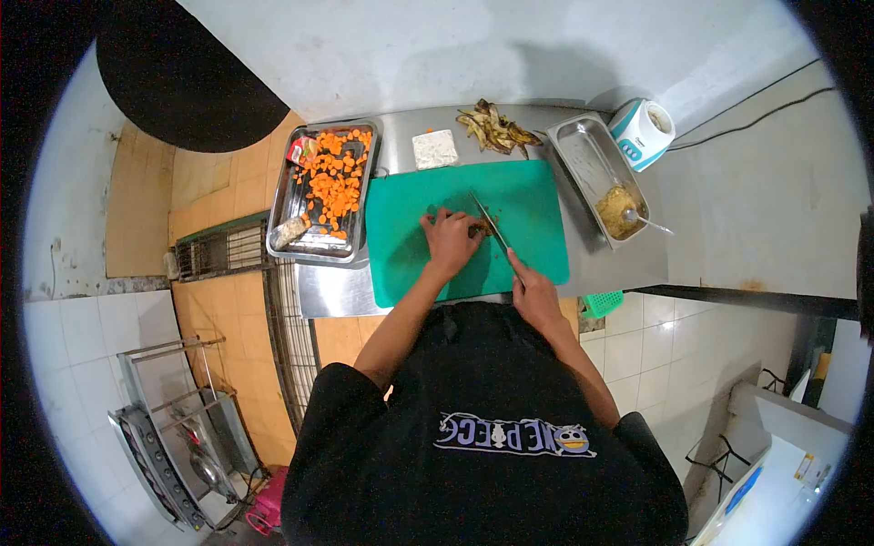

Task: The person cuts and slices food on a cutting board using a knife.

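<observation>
A green cutting board (401, 273) lies on the steel table in front of me. My left hand (452, 241) is over its middle, fingers bent and closed on a small brown piece of food (491, 228), mostly hidden under the fingertips. My right hand (535, 296) grips a knife (492, 224) by its handle. The blade slants up and left across the board, right beside the brown food and my left fingertips. Small brown crumbs lie around the blade.
To the left, a steel tray (316, 251) holds orange carrot slices (335, 187) and small packets. Behind the board are a white block (435, 149) and brownish-yellow peels (496, 127). At right stand a steel pan (583, 136) with yellow mash (616, 211) and a spoon, and a white-teal appliance (643, 135).
</observation>
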`<state>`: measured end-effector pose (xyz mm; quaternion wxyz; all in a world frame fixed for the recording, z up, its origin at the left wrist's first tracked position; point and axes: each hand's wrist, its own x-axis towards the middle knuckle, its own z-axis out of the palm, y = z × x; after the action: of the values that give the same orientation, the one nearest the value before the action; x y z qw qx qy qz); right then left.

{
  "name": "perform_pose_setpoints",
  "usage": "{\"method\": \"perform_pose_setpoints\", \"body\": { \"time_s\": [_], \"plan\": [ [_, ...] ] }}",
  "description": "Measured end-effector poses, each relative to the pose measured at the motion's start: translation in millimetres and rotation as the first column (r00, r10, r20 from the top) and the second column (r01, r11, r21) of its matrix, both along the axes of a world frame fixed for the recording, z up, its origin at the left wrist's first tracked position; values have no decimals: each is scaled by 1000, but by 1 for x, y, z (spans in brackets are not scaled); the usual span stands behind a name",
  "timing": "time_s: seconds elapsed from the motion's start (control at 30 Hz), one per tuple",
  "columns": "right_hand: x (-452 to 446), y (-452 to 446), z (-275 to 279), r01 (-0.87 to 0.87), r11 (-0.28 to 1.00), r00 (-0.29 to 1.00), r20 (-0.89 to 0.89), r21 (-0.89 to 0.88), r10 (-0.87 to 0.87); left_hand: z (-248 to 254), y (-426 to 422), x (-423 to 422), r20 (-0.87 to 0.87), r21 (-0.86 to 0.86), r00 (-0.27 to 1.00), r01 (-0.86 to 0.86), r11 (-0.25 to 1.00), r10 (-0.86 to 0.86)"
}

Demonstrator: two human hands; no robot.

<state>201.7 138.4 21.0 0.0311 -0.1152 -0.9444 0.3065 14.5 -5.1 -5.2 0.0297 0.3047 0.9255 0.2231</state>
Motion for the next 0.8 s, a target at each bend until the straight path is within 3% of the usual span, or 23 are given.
{"method": "perform_pose_setpoints", "body": {
  "time_s": [0.47,0.57,0.63,0.8],
  "plan": [
    [3,-3,-3,-2,1000,1000,-27,-21,2,3,2,1,31,18,999,-33,999,33],
    [1,-3,8,13,999,995,104,-33,-9,-6,1,1,7,16,1000,-27,1000,27],
    [-1,-1,1,22,1000,999,45,-9,-22,-9,3,-2,-58,43,998,-28,999,31],
    [3,-1,-10,-13,1000,1000,-24,-15,12,-2,-3,-1,7,64,1000,-10,998,10]
  ]
}}
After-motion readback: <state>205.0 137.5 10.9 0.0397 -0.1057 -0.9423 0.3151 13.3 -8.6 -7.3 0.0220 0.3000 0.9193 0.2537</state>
